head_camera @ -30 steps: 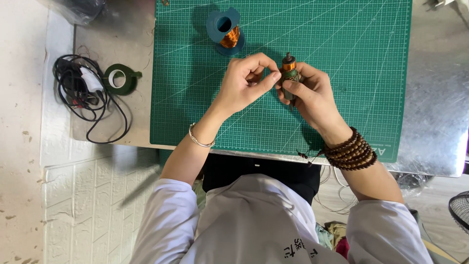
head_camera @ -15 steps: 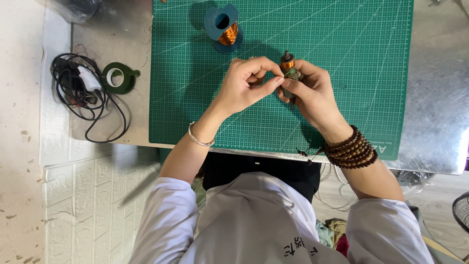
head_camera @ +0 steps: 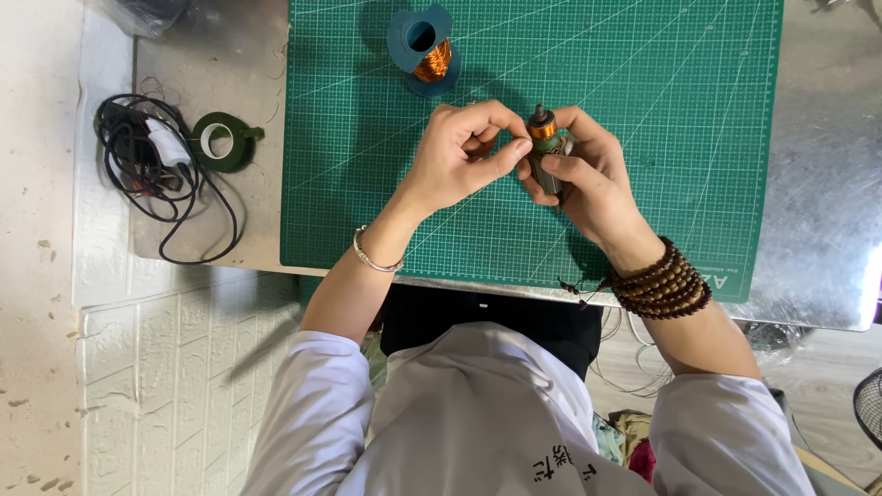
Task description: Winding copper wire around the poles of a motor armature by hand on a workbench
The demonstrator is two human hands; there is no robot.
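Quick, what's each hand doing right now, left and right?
Left hand: closed, pinching at the small motor rotor.
Right hand: closed, holding the small motor rotor.

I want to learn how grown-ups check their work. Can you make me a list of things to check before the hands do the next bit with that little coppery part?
1. Right hand wraps the small motor part firmly: ok.
2. Left hand has its fingertips pinched right beside the part's copper end: ok.
3. A thin wire runs between the left fingertips and the part: cannot tell, too fine to see.
4. Copper wire spool stands on the green cutting mat, beyond the hands and apart from them: ok.
5. Green tape roll and black cable bundle lie off the mat, away from the hands: ok.
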